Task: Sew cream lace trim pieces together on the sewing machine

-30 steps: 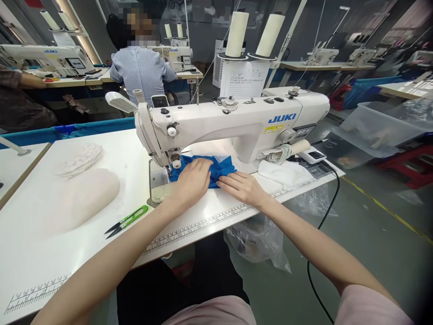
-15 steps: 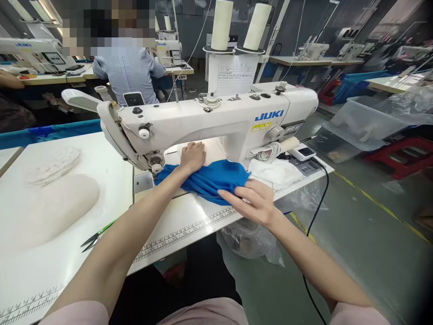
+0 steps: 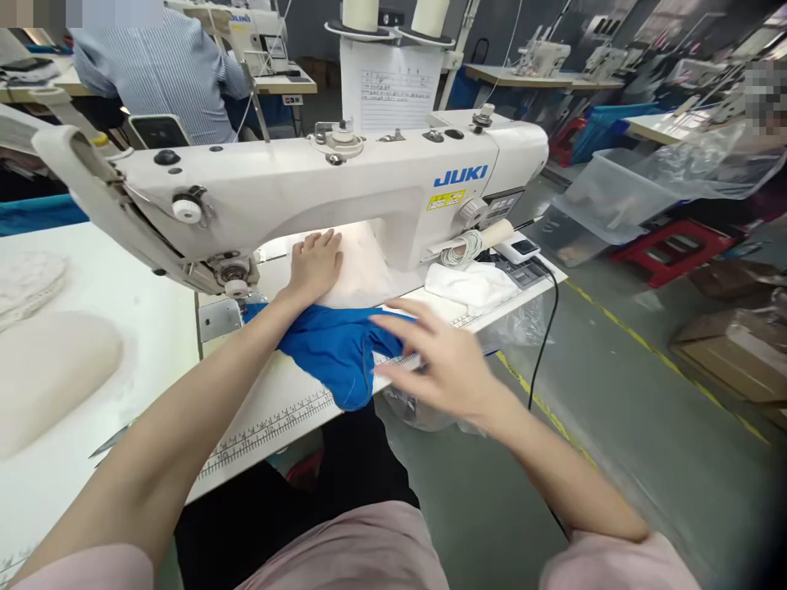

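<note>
A blue piece of fabric (image 3: 332, 348) lies on the machine bed, its left end by the needle area of the white sewing machine (image 3: 344, 188). One corner of the cloth hangs over the table's front edge. Under the machine's arm, my left hand (image 3: 316, 266) rests flat with fingers stretched over pale, sheer-looking material (image 3: 362, 262). My left forearm crosses above the blue fabric and hides part of it. At the cloth's right end is my right hand (image 3: 446, 360), slightly blurred, fingers apart; whether it touches the fabric I cannot tell.
Left of the machine lie a cream padded-looking piece (image 3: 67, 377) and lace-like white material (image 3: 30, 283). Scissor-like blades (image 3: 111, 442) show beside my left forearm. White cloth (image 3: 470, 284) lies right. A co-worker in a striped shirt (image 3: 153, 74) sits ahead; a red stool (image 3: 676, 246) stands right.
My right hand has let go of the blue fabric and its fingers have spread. The fabric has dropped and spread toward the front edge. My view has moved closer and tilted down.
</note>
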The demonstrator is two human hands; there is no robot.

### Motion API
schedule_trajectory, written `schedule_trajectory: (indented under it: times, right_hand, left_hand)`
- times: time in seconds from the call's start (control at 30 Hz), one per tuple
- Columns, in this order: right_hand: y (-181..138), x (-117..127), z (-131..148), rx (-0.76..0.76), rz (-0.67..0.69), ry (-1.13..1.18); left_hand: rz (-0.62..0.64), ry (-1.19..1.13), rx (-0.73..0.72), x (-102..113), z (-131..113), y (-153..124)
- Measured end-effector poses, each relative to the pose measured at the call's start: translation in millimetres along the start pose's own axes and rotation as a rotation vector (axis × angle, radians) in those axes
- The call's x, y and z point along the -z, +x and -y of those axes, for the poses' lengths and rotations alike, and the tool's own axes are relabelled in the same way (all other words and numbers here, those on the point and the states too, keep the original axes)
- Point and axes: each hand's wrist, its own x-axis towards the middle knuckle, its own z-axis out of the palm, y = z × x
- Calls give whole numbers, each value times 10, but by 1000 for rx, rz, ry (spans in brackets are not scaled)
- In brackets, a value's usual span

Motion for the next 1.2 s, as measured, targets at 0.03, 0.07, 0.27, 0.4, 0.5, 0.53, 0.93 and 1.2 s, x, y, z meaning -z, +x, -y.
schedule_trajectory:
  times: [0.03, 0.07, 0.27, 0.4, 0.5, 0.53, 0.93, 1.2]
  right_hand:
    - [31, -168, 79, 1, 128, -60]
    - [56, -321, 147, 9, 229, -113]
    - [66, -630, 222, 146, 383, -55]
    - [42, -511, 169, 150, 429, 187]
    - [62, -439, 193, 126, 426, 268]
    - [78, -418, 206, 109, 415, 282]
    - [151, -116, 176, -210, -60, 516]
    - [75, 271, -491, -416, -863, 636]
  left_hand:
    - [-8, 1, -2, 15, -16, -9]
    - [-13, 4, -8, 39, -39, -33]
    - [54, -2, -185, 275, -207, -701]
    - [3, -90, -254, 399, -105, -1376]
    - [-7, -8, -161, 446, 126, -1679]
    - [11, 15, -131, 450, 202, -1732]
    - [130, 17, -251, 402, 252, -1930]
    - [-20, -59, -391, 367, 220, -2014]
